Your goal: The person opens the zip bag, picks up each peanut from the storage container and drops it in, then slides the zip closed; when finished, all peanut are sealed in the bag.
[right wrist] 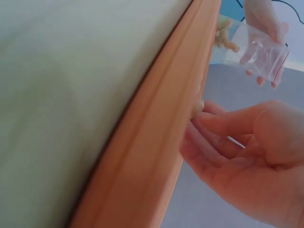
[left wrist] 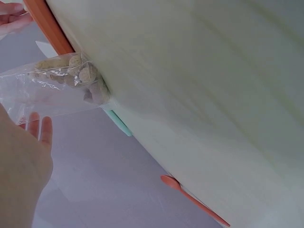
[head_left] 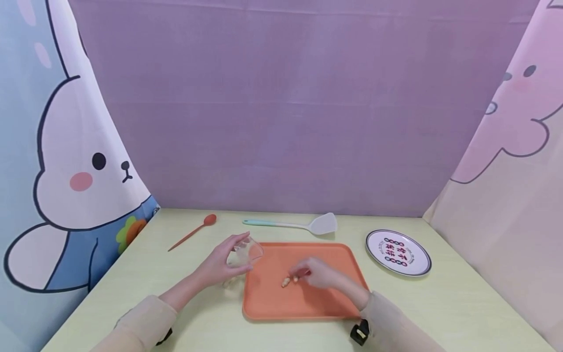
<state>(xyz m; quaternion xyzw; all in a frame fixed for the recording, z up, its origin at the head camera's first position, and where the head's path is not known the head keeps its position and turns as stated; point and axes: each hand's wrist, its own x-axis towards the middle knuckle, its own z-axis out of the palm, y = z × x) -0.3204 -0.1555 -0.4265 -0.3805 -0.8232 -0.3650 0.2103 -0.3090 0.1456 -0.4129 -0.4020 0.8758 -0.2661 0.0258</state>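
My left hand (head_left: pixel 217 264) grips a clear zip bag (left wrist: pixel 52 102) by its mouth, near the left edge of the orange tray (head_left: pixel 303 313). Several unshelled peanuts (left wrist: pixel 71 71) lie in the bag's lower end, seen in the left wrist view. Over the middle of the tray, my right hand (head_left: pixel 318 274) has its thumb and fingers bent together, pinching a peanut (right wrist: pixel 197 108) in the right wrist view. Beside those fingertips, a peanut (head_left: pixel 286 281) rests on the tray. The right palm is hidden in the head view.
An orange spoon (head_left: pixel 193 233) lies at the back left of the table. Behind the tray is a spatula (head_left: pixel 323 224) with a mint handle. A white plate (head_left: pixel 378 244) with a dark rim and red print sits to the right. A purple cloth (head_left: pixel 286 107) hangs behind.
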